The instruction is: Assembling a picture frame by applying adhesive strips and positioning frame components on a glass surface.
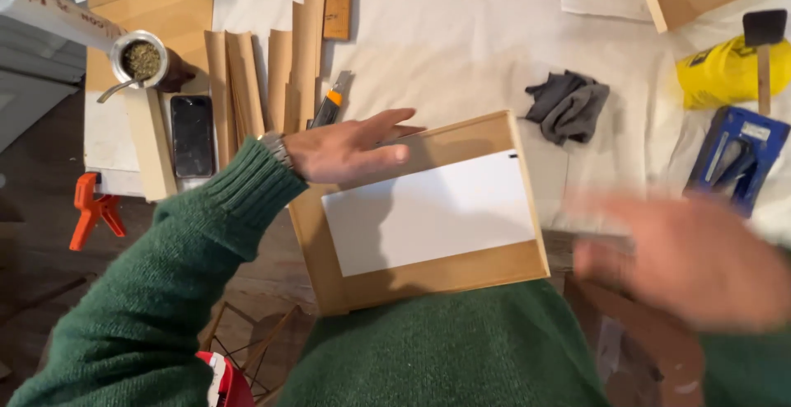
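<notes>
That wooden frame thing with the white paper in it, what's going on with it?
A person in a green sweater has a shallow wooden frame with a white sheet in it, resting against their body at the table's edge. The left hand hovers flat and open over its top left corner. The right hand is open too, blurred, off to the frame's right. Neither hand grips anything. A utility knife, wood strips and a grey rag lie on the table.
</notes>
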